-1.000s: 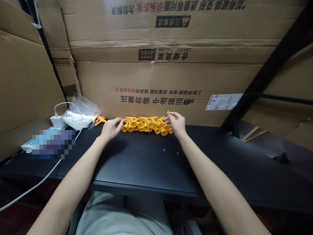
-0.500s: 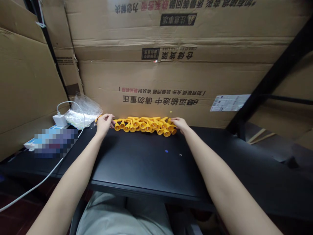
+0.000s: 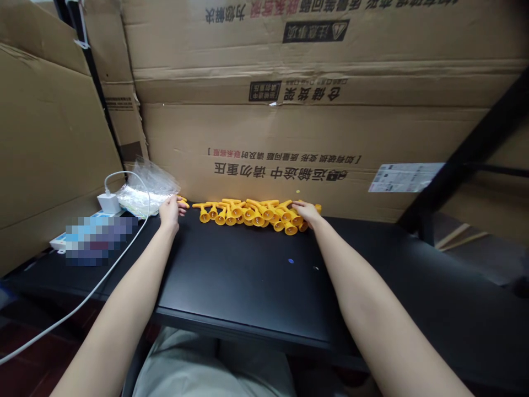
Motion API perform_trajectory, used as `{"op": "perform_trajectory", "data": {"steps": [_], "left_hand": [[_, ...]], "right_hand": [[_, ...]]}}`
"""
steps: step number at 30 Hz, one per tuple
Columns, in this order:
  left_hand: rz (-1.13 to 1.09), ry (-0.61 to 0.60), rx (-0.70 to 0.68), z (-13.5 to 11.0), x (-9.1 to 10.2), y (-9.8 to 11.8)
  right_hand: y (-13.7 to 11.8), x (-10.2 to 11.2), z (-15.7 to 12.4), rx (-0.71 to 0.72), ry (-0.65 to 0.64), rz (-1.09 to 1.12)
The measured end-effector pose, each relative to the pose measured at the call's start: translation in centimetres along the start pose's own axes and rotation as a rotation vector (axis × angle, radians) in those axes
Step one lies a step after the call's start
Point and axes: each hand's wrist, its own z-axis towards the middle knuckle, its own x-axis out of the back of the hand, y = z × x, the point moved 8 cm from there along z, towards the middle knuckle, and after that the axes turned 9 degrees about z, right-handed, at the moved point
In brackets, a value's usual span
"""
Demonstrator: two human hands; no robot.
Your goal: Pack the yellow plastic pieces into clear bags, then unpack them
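Several yellow plastic pieces with funnel-shaped cups and stems (image 3: 258,215) lie heaped in a row along the back of the black table, most cups facing me. Left of the row is my left hand (image 3: 170,212), its fingers loosely curled and apart. A separate yellow piece (image 3: 184,202) shows just behind those fingertips; whether they touch it is unclear. At the row's right end, my right hand (image 3: 306,212) rests with outstretched fingers against the pieces. One yellow end (image 3: 318,208) sticks out behind that hand.
Cardboard (image 3: 248,127) stands upright behind the table (image 3: 243,275). Left are clear plastic bags (image 3: 149,190), a white charger (image 3: 109,203) with a cable, a power strip (image 3: 60,242) and a blurred-out item (image 3: 97,242). A small blue disc (image 3: 291,261) lies in front.
My left hand has moved left, away from the row's end, uncovering a separate yellow piece. My right hand has shifted slightly inward over the right end. The view has moved a little.
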Motion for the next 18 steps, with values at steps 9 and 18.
{"op": "perform_trajectory", "data": {"steps": [9,18], "left_hand": [[0.290,0.241,-0.100,3.1,2.3,-1.5],[1.069,0.091,-0.298,5.3,1.3,-2.1]], "right_hand": [[-3.4,2.0,-2.5,0.002,0.248,0.190],[-6.6,-1.4,-7.7,0.030,-0.014,0.436]]}}
